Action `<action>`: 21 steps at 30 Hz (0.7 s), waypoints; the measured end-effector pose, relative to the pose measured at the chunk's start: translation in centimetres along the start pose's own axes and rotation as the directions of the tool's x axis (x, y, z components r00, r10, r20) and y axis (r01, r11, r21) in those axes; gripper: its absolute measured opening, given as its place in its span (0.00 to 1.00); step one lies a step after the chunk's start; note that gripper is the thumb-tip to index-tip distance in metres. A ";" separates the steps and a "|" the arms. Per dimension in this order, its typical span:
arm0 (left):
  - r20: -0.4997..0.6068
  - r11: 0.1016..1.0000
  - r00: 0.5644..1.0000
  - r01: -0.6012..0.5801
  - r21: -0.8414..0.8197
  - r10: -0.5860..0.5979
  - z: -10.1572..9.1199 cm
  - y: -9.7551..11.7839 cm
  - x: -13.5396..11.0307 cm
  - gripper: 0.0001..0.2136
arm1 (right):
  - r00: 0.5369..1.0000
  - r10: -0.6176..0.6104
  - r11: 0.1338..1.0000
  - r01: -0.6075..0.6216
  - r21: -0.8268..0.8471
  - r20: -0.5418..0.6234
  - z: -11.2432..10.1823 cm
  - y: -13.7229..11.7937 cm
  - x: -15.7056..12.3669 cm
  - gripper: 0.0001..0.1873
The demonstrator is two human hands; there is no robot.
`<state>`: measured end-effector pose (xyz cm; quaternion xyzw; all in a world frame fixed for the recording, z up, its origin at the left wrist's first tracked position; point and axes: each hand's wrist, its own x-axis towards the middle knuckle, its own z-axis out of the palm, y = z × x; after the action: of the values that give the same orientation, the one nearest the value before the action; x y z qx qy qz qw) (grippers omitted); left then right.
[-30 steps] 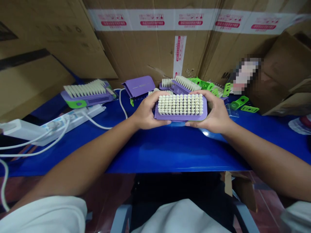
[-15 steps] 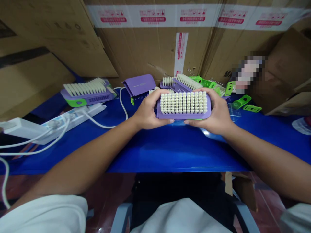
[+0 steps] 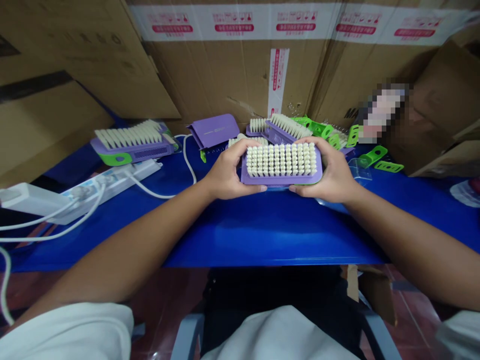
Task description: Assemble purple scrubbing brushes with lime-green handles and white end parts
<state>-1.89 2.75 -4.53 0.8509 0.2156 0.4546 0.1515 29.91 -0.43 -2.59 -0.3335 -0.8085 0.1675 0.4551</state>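
Observation:
Both hands hold one purple brush (image 3: 281, 162) with white bristle tufts facing up, just above the blue table (image 3: 243, 230). My left hand (image 3: 225, 172) grips its left end, thumb under the front edge. My right hand (image 3: 333, 172) wraps round its right end. A thin strip of green shows under the brush near my right thumb.
More purple brush parts (image 3: 279, 127) and green plastic pieces (image 3: 326, 131) lie behind the hands against cardboard boxes (image 3: 232, 65). An assembled purple and green brush (image 3: 131, 142) lies at the left. A white power strip (image 3: 75, 195) with cables lies further left. A purple cover (image 3: 214, 130) rests nearby.
The brush and both hands have shifted only slightly; the grip is unchanged.

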 end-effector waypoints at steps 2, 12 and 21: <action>0.005 1.000 1.000 0.008 -0.003 -0.008 0.0 -0.2 -0.1 0.47 | 1.000 -0.008 1.000 0.008 0.014 0.015 0.0 0.2 0.1 0.54; -0.050 0.998 0.998 -0.032 -0.059 0.029 0.7 -1.6 -0.6 0.51 | 1.000 -0.021 0.999 0.021 0.030 0.007 0.0 0.9 0.1 0.56; -0.106 1.000 0.994 0.021 0.004 -0.021 0.6 -2.4 -0.9 0.52 | 1.000 -0.001 1.000 0.002 0.011 -0.026 0.1 1.2 0.0 0.58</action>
<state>-2.31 4.32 -6.56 0.8236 0.2333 0.4970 0.1424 30.24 0.48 -3.35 -0.3325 -0.8018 0.1674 0.4674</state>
